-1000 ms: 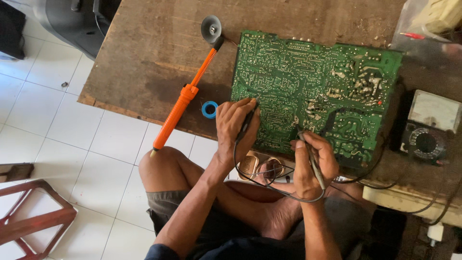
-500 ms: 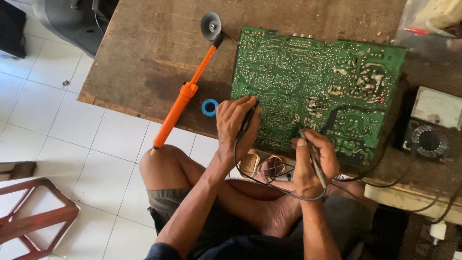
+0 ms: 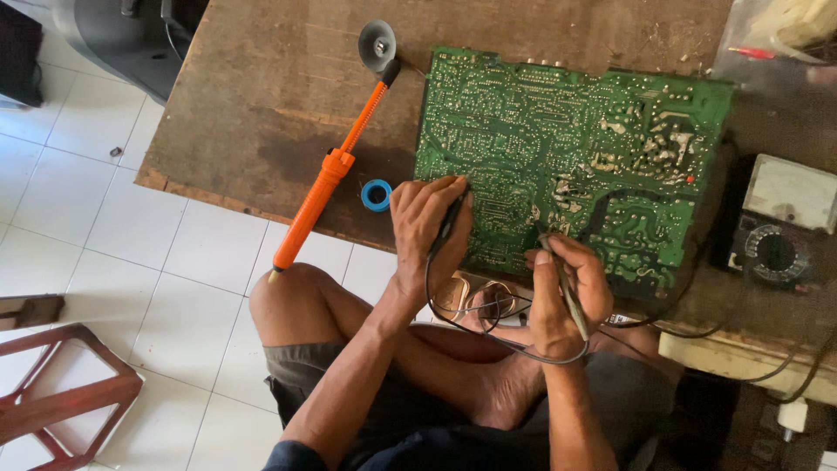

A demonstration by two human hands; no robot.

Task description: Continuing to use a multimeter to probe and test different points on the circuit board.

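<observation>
A large green circuit board (image 3: pixel 575 148) lies solder side up on a worn wooden table (image 3: pixel 261 105). My left hand (image 3: pixel 427 231) grips a black test probe (image 3: pixel 450 220) and rests its tip on the board's lower left part. My right hand (image 3: pixel 567 292) holds a second probe (image 3: pixel 558 262) like a pen, with the tip touching the board's lower middle. Black leads (image 3: pixel 497 336) loop from both probes across my lap.
An orange soldering iron (image 3: pixel 327 179) lies aslant left of the board, its tip at a grey stand (image 3: pixel 377 44). A small blue solder roll (image 3: pixel 377 194) sits beside my left hand. An analogue multimeter (image 3: pixel 776 222) stands at the right. A reddish stool frame (image 3: pixel 61 392) is on the tiled floor.
The view has shifted slightly. Both hands stay on the board with the probes in almost the same spots.
</observation>
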